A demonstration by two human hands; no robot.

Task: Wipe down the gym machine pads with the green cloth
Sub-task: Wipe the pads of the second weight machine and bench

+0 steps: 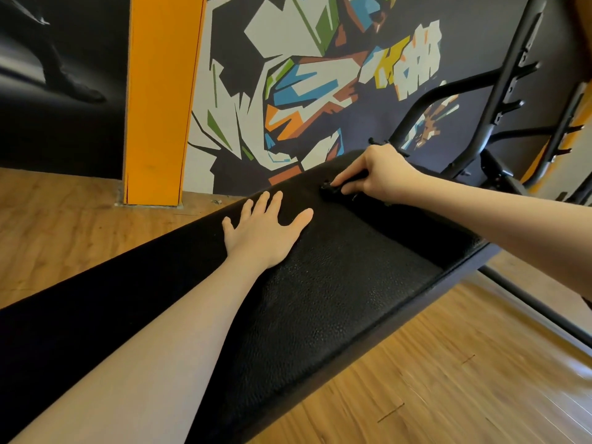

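Note:
A long black textured pad (336,299) of a gym bench runs from the lower left up to the middle right. My left hand (262,229) lies flat on the pad, fingers straight and spread. Further up the pad, my right hand (381,174) curls its fingers round a small bunched cloth (328,188) and presses it onto the pad's upper end. The cloth looks very dark here and most of it is hidden under the fingers.
The machine's black metal frame (499,100) rises behind the pad at the right, with a bar running down to the floor. An orange pillar (160,100) and a painted mural wall (304,75) stand behind. Wooden floor (448,379) lies on both sides of the bench.

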